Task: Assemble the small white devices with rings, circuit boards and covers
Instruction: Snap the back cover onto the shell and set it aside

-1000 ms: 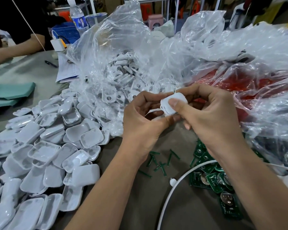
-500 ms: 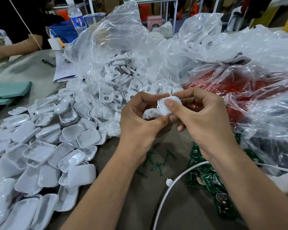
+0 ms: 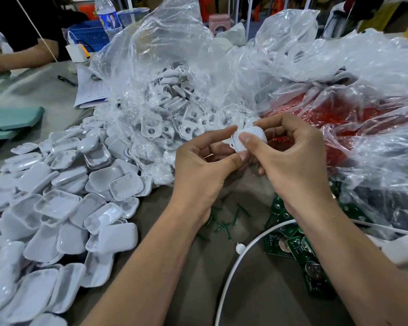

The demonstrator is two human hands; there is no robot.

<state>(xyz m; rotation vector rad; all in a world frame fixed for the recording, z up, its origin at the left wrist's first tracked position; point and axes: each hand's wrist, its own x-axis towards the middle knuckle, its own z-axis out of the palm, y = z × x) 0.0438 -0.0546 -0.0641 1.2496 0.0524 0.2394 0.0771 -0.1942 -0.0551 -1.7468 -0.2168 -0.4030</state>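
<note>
Both hands — left hand (image 3: 205,165), right hand (image 3: 292,158) — pinching one glossy, rounded white device (image 3: 250,138).

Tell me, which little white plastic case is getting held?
The small white plastic case pinched between the left hand and right hand; the others lie piled on the table.

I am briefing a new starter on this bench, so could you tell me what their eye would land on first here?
First, the two hands at centre: the left hand and right hand together pinch a small white device. Next, the heap of white covers spreads over the table's left side. Behind the hands, a clear plastic bag holds more white parts, and green circuit boards lie below the right wrist.
</note>
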